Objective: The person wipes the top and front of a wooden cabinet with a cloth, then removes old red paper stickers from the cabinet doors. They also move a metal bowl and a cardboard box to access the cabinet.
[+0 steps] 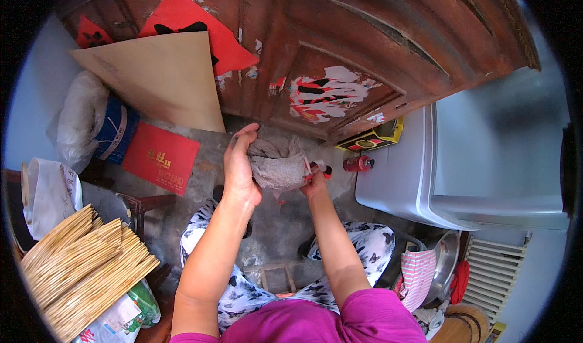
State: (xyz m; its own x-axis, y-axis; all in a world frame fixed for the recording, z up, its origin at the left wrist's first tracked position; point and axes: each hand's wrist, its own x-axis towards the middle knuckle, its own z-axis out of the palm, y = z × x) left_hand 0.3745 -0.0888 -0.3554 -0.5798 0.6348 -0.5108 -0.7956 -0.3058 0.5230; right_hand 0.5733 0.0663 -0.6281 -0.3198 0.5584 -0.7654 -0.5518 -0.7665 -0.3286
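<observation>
Between my two hands is a bunched grey-brown textured cloth (279, 164), held above the grey floor. My left hand (240, 167) cups its left side, palm against the fabric and fingers stretched up along it. At the lower right end of the cloth, my right hand (314, 182) is closed on its edge, where a bit of pinkish material shows. A small dark and red piece sticks out beside the right fingers; its kind is not clear. Folds hide the inside of the bundle.
A worn brown wooden door (267, 51) stands ahead, with a tan board (164, 79) leaning on it. A red bottle (358, 164) and a grey-white appliance (395, 161) are at right. A red flat package (161, 158) and bundled straw stalks (91, 270) lie left.
</observation>
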